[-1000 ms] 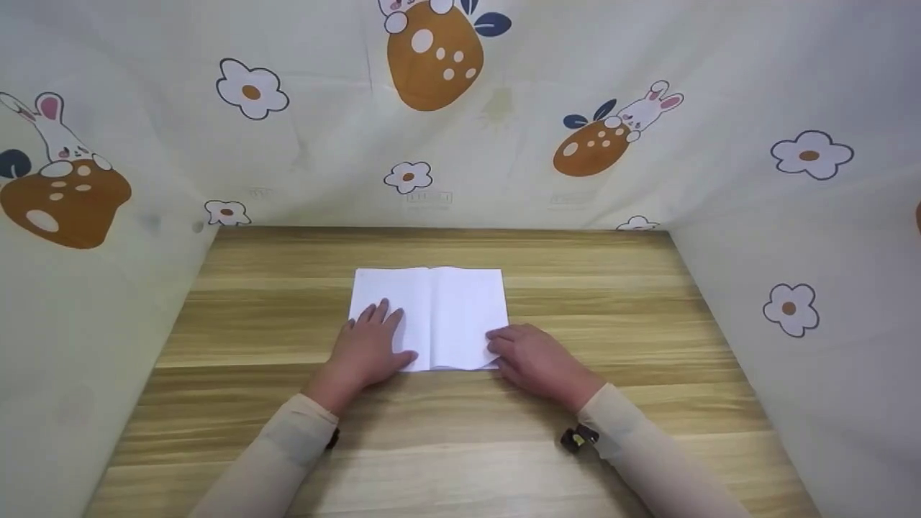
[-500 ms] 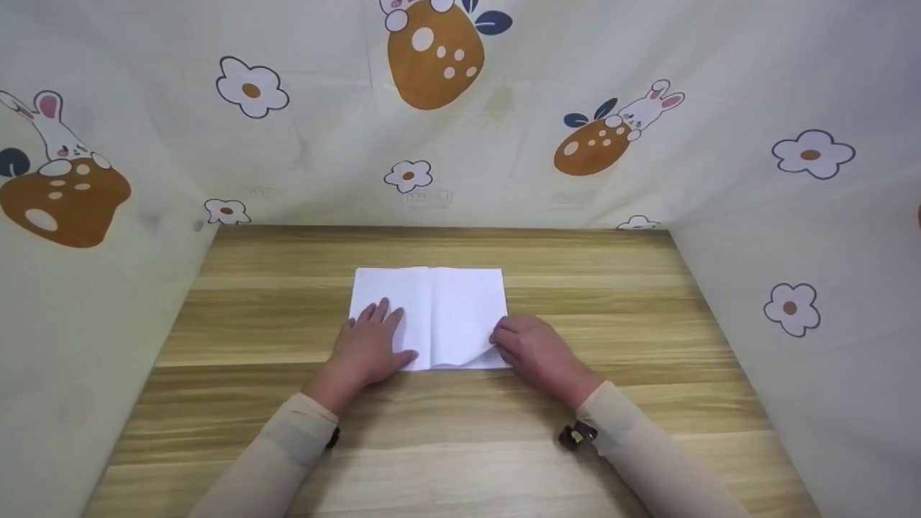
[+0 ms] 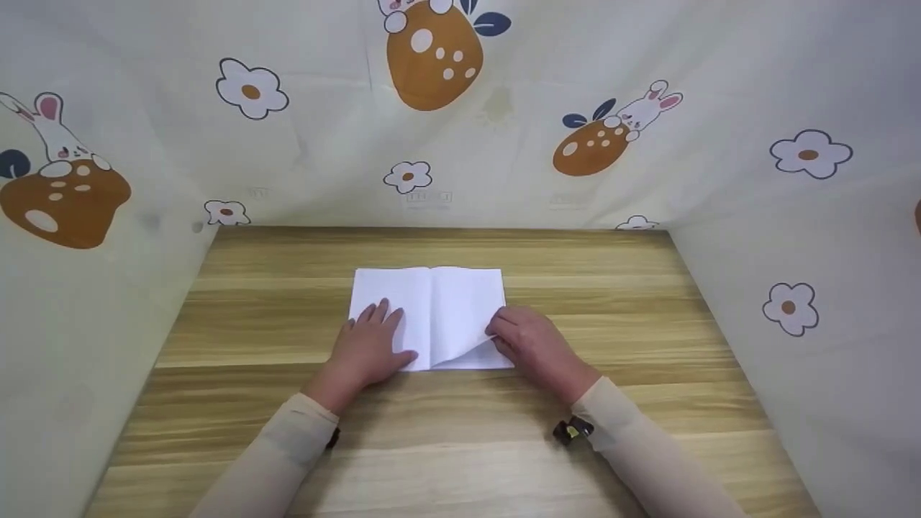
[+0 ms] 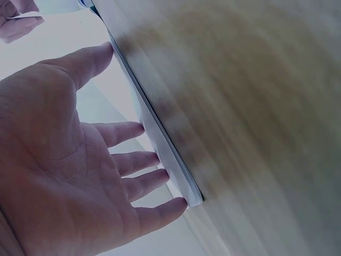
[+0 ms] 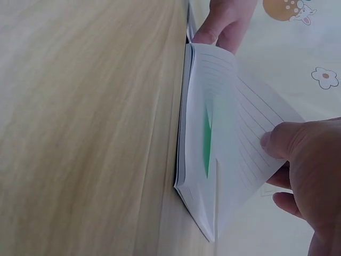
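Note:
An open notebook [image 3: 392, 284] with white pages lies on the table. My left hand [image 3: 363, 352] rests with spread fingers on its left page, thumb near the fold. At the lower right corner, my right hand [image 3: 540, 349] pinches a page [image 3: 460, 309] and holds that corner up, curling it off the sheets beneath. Seen from the right wrist, the raised page [image 5: 256, 128] has ruled lines on its underside, with the thumb pressed against it. A green patch [image 5: 207, 144] shows in the gap under it. The left wrist view shows the notebook's near edge [image 4: 160, 130] beside the fingertips.
The notebook lies on a wood-grain table [image 3: 446, 446]. Pale fabric [image 3: 324, 144] printed with rabbits and flowers rises behind the table and along both sides. A small black device [image 3: 573, 430] sits at the right wrist, below the sleeve [image 3: 647, 446].
My right hand has moved slightly away from the table's front and lifted the page's lower right corner, so the curl has grown. The left hand has stayed in place.

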`<state>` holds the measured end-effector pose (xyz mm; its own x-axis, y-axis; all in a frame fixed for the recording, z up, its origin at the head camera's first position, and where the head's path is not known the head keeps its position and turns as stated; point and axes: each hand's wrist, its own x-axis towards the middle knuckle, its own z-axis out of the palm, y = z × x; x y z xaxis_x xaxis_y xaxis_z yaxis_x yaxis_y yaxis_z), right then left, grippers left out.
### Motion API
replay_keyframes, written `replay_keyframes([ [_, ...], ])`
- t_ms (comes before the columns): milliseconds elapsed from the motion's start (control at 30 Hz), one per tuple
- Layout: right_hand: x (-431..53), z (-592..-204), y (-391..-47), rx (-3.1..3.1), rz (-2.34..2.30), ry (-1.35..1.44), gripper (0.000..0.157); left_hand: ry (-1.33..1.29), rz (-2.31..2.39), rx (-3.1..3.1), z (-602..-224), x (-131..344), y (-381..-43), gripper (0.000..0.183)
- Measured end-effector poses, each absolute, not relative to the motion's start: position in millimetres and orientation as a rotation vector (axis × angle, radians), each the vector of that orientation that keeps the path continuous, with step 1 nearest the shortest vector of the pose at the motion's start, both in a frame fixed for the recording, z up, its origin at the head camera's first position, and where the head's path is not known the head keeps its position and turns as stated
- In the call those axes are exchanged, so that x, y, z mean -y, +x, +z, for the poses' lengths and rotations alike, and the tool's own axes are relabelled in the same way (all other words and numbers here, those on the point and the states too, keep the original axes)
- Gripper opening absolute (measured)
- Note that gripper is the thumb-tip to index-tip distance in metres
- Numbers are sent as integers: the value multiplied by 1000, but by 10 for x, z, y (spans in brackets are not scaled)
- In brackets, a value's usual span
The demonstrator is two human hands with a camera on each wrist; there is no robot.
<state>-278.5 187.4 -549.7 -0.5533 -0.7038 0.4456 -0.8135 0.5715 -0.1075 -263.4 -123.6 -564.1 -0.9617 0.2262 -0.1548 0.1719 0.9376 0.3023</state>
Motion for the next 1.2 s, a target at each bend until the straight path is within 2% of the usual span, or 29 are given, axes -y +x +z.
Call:
replay_keyframes([
  [133, -1868, -5487, -2791, 2460, 444, 1233, 8, 356, 488, -2972, -5600, 1199, -2638, 73],
  [267, -1860, -5491, -2801, 2447, 444, 1242, 8, 537, 621, -3030, -5464, 1037, -2604, 55],
  [400, -1855, -5487, -2807, 2431, 426, 1234, 9, 766, 671, -3038, -5364, 768, -2562, 52],
  [500, -1846, -5480, -2810, 2424, 415, 1225, 11, 879, 653, -3072, -5371, 579, -2559, 48],
  [633, -1837, -5486, -2814, 2418, 416, 1220, 12, 951, 610, -3135, -5450, 425, -2583, 30],
  [800, -1837, -5492, -2809, 2409, 426, 1208, 16, 943, 651, -3191, -5517, 380, -2600, 14],
  [1033, -1939, -5425, -2803, 2411, 464, 1110, 42, 800, 684, -3180, -5435, 439, -2577, 13],
  [1200, -2034, -5428, -2814, 2413, 505, 1098, 40, 627, 762, -3145, -5358, 539, -2526, 13],
])
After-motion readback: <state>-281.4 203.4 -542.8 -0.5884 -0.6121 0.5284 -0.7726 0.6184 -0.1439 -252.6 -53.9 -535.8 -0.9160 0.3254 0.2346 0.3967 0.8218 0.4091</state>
